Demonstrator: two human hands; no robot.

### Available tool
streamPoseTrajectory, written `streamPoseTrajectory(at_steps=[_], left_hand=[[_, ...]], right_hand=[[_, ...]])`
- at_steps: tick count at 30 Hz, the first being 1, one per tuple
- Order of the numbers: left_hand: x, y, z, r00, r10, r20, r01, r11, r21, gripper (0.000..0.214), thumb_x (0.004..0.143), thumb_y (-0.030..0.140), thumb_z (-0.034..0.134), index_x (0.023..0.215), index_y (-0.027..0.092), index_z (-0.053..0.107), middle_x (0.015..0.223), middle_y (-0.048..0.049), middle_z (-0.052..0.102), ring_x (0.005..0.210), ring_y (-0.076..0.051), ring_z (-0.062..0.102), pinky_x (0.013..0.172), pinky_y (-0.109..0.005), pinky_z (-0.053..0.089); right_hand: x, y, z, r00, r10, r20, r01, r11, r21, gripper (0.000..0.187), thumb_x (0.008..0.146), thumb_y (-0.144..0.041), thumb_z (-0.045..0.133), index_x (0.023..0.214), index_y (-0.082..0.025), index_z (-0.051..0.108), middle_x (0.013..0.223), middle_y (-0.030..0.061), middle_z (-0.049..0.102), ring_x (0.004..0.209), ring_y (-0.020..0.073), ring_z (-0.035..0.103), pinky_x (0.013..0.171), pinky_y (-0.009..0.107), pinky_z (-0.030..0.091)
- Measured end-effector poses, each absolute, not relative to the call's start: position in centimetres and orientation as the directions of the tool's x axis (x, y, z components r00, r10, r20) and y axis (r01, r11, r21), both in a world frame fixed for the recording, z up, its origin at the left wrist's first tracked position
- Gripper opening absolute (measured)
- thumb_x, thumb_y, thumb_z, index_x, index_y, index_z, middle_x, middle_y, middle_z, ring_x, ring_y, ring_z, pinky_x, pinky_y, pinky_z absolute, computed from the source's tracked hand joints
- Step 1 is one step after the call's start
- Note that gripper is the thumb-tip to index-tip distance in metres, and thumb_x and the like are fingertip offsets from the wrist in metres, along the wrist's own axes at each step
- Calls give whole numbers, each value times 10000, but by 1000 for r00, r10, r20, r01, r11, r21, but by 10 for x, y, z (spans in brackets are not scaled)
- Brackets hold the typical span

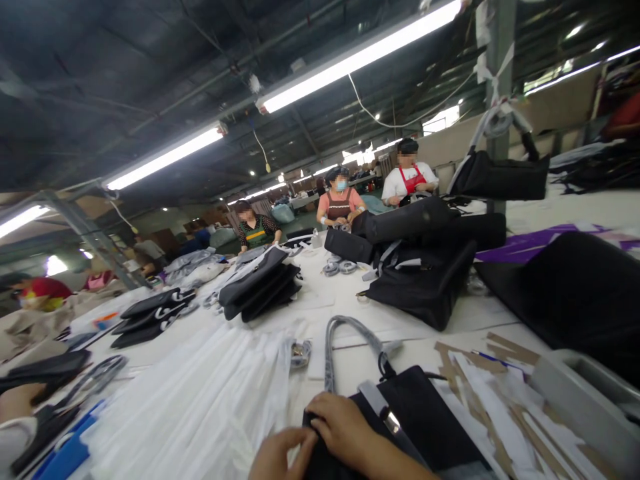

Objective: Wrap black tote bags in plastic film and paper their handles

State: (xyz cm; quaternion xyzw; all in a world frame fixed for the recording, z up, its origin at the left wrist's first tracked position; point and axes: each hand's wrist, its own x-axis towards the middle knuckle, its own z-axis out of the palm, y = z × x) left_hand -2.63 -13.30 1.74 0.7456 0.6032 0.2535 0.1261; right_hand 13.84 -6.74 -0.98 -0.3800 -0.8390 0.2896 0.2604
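Note:
A black bag [420, 420] with grey handles [350, 333] and a metal clasp lies at the near edge of the white table [350, 307]. My right hand [345, 427] rests on the bag's left end, fingers curled over its edge. My left hand [277, 457] pinches the same edge from the left, fingers pressed together. Both hands are partly cut off by the bottom of the view.
White folded dust bags [200, 407] lie left of the bag. Cardboard strips [500, 393] and a grey tray [585, 393] sit on the right. Stacks of black bags [260, 287] [425, 280] cover the table's middle. Three people [340, 200] work at the far end.

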Motion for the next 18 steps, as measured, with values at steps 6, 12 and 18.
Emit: streamPoseTrajectory(at_steps=[6, 12, 18], left_hand=[[-3, -12, 65, 161, 964, 211, 826, -248, 506, 423, 918, 289, 517, 1323, 194, 592, 1264, -83, 680, 1070, -199, 683, 869, -288, 577], [40, 110, 31, 127, 989, 74, 930, -144, 337, 466, 861, 254, 629, 1292, 79, 602, 1288, -218, 636, 1213, -304, 594, 1040, -394, 439], [49, 151, 25, 224, 975, 11, 911, -213, 354, 289, 912, 347, 543, 928, 151, 755, 986, -126, 748, 982, -250, 671, 890, -318, 462]], right_hand=[[142, -70, -5, -573, 792, 211, 461, 525, -716, 307, 907, -191, 516, 1160, -222, 687, 1177, 75, 690, 1112, 203, 609, 970, 283, 429], [140, -70, -10, -560, 808, 183, 475, 494, -728, 317, 911, -194, 515, 1171, -227, 692, 1183, 76, 691, 1106, 209, 618, 964, 278, 435], [138, -69, -12, -557, 810, 180, 477, 490, -730, 317, 907, -195, 510, 1169, -227, 687, 1177, 75, 692, 1090, 219, 619, 946, 284, 442]])
